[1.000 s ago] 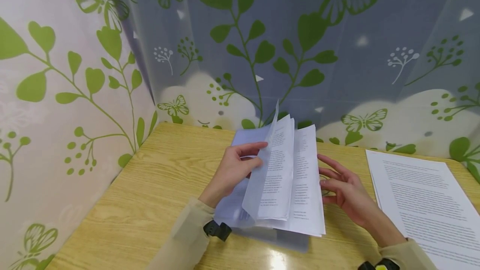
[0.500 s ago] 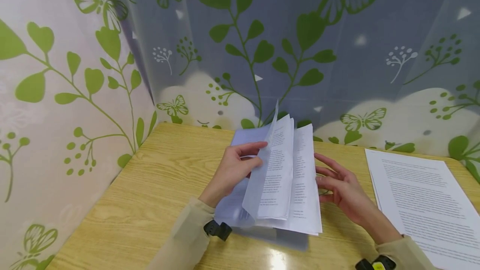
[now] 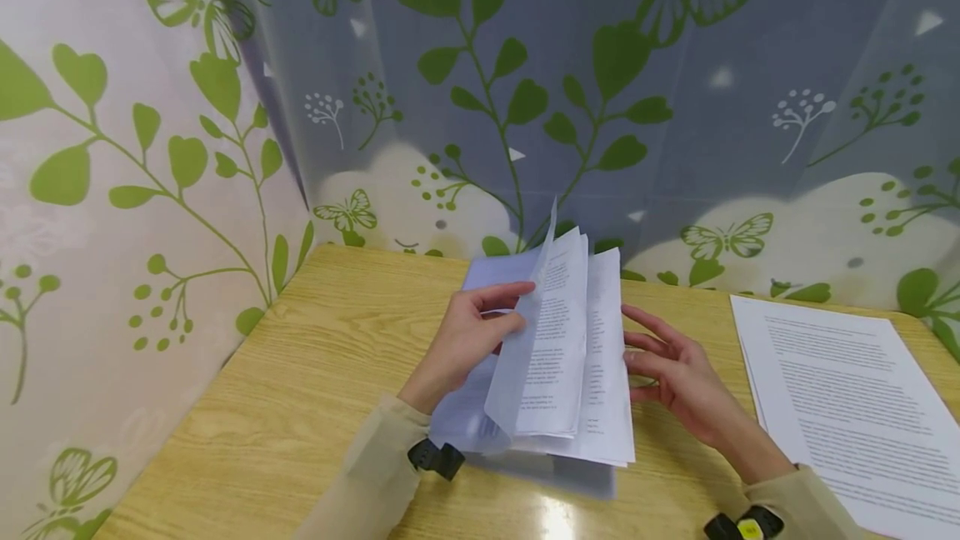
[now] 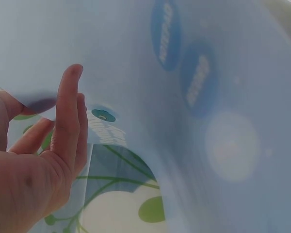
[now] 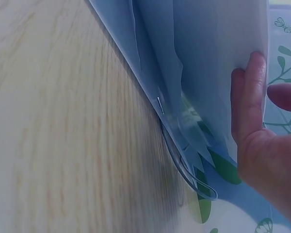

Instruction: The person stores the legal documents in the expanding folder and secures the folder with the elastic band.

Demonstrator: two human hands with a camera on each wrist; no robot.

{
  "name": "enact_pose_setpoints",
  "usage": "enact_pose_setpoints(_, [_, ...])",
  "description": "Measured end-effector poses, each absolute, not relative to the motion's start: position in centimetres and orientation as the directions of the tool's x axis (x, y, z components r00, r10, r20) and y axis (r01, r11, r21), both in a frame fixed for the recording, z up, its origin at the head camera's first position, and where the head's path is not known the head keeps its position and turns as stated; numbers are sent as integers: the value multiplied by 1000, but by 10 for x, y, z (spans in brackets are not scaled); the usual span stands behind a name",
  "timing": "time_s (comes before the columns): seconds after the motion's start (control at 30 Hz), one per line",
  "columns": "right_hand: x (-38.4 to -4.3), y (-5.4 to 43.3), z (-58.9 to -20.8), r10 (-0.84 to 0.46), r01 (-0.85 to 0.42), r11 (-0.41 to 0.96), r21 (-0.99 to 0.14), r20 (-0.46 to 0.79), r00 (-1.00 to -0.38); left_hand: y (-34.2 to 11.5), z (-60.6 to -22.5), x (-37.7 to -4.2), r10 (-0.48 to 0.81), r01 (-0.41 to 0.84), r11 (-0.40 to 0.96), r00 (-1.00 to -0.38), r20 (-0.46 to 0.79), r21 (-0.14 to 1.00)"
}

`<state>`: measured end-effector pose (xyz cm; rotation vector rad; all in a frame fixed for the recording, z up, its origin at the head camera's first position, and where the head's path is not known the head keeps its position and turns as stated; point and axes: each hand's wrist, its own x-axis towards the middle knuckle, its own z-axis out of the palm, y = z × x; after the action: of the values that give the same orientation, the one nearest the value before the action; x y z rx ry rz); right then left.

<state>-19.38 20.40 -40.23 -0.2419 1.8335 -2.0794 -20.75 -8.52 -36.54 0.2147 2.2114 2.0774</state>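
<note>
A translucent bluish plastic document folder lies on the table with its front flap raised. My left hand pinches that flap between thumb and fingers; in the left wrist view the left hand is at the flap's edge, by a small round snap. Printed sheets stand partly inside, leaning behind the flap. My right hand holds the right edge of the rearmost sheets. In the right wrist view the right hand has its fingers against one face of the paper and its thumb at the other.
A separate stack of printed paper lies on the right of the wooden table. Patterned curtains hang behind and at the left. A thin clear loop sticks out at the folder's edge in the right wrist view.
My right hand has moved slightly left, bringing the rear sheets closer to the front ones and further into the folder. My left hand keeps its place on the flap.
</note>
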Motion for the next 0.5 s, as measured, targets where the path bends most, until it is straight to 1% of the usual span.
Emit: enact_pose_setpoints(0.5, [-195,196,-402,-390,142,-102,-985,-91,-916,-85,-364,-208,168,39,63,-985,28,997])
